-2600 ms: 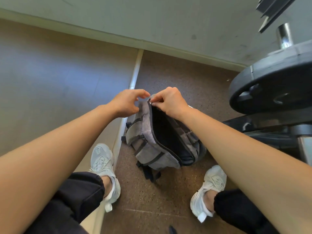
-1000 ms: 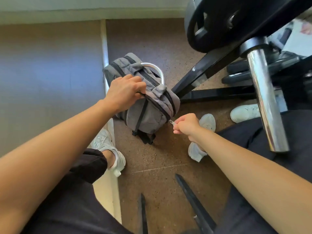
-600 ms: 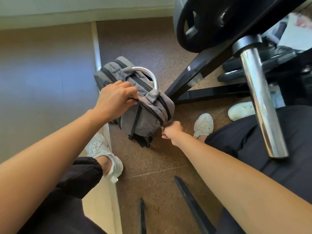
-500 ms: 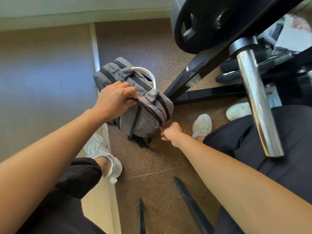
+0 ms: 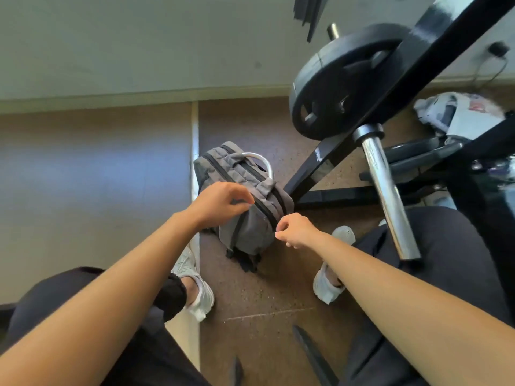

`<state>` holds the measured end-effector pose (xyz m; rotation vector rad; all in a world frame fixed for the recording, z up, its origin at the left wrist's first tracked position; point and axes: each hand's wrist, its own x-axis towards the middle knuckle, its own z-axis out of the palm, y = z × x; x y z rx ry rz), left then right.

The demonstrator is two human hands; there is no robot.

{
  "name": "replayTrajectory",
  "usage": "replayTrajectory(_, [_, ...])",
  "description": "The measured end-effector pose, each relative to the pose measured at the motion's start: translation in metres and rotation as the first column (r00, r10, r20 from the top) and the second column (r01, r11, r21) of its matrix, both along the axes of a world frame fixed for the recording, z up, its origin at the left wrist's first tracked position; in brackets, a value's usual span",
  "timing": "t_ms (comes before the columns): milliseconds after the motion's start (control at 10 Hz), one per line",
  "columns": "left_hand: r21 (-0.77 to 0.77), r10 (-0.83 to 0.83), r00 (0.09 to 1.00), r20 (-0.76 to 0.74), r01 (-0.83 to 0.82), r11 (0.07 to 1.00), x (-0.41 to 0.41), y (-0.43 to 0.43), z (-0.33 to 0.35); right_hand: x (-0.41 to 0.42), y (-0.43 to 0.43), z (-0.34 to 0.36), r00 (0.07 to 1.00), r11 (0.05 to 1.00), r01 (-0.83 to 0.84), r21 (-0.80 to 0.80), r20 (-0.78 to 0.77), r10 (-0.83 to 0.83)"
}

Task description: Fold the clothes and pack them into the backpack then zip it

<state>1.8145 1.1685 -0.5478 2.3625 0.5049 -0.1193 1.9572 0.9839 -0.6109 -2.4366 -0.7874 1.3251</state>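
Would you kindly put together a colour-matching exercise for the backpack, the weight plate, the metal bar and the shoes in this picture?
Things:
1. backpack
2. weight plate
3. metal bar
4. shoes

Colours:
A. shiny silver
B. white
C. grey
D. black

Right pairs: 1-C, 2-D, 3-A, 4-B.
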Motion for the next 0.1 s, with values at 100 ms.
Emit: replayTrajectory(100, [-0.132,0.063,0.998,0.031,-0.058,0.99,-0.0146,-0.0248,0.0173,0.0004,0.0038,0.0338,1.0,0.988,0.011,0.157,0.022,-0.014])
